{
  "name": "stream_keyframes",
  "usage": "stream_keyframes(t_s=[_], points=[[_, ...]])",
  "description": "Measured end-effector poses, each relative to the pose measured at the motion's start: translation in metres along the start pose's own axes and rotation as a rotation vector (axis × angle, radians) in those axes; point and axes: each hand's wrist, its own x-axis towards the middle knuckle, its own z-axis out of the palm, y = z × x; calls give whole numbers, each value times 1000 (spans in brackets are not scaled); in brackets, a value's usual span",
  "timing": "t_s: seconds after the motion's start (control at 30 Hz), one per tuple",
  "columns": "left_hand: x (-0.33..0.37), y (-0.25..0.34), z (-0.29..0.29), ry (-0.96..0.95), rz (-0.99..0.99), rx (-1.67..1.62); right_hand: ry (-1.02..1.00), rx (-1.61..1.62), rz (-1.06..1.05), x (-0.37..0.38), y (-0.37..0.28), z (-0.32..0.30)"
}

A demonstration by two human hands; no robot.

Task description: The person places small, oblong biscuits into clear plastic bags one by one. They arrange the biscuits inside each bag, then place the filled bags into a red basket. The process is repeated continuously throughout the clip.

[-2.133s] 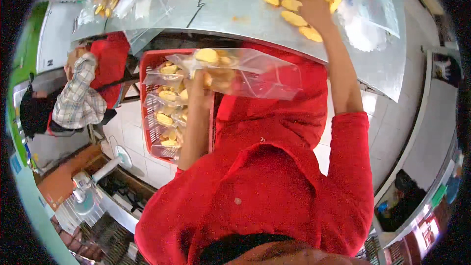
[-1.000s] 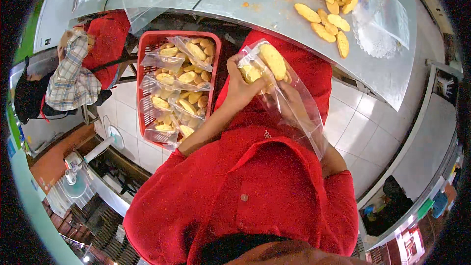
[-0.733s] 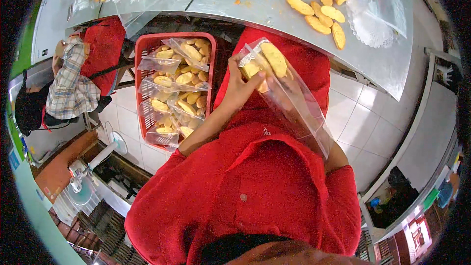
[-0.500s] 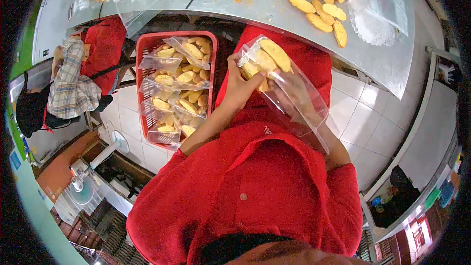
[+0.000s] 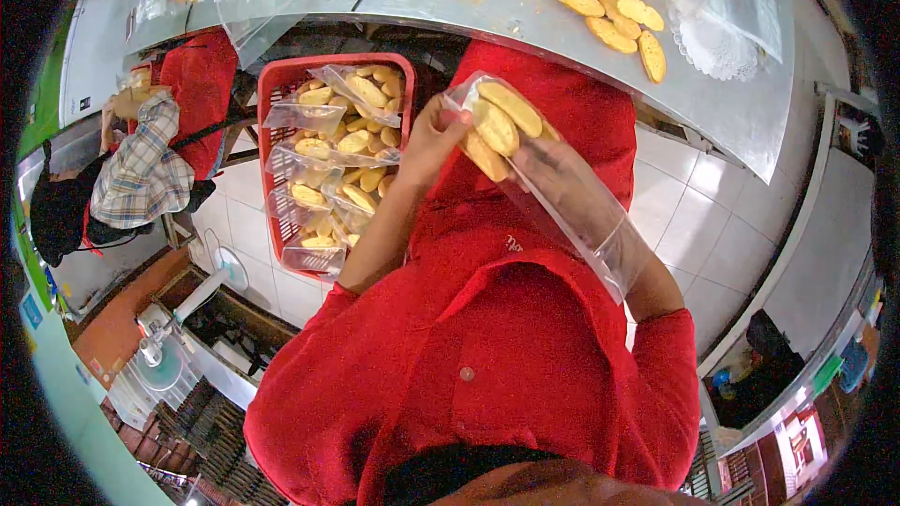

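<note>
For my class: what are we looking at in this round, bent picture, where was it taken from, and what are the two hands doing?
There is no machine here. A wide fisheye camera on a person's head looks down, which bends straight edges. The left hand pinches the closed end of a clear plastic bag. The right hand is inside it, placing yellow oval pieces. More loose pieces lie on the grey table. A red basket of filled bags sits to the left. Another person sits nearby.

Clear bag (image 5: 553, 187) in hand; filled bags (image 5: 328, 159) in crate
</note>
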Motion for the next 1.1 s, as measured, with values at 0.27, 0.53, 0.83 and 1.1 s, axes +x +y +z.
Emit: stream_keyframes(t_s=[0.27,0.53,0.83,1.1], points=[[2,14,6,-215,-74,-151,-74,-147,130,11,1,-14],[12,-14,-1,-42,-191,-337,-257,-320,153,-6,-20,-60],[12,-15,12,-139,-207,-584,-325,-936,83,-35,-121,-63],[14,-12,15,-167,-249,-848,-206,-1097,-344,-51,-140,-47]])
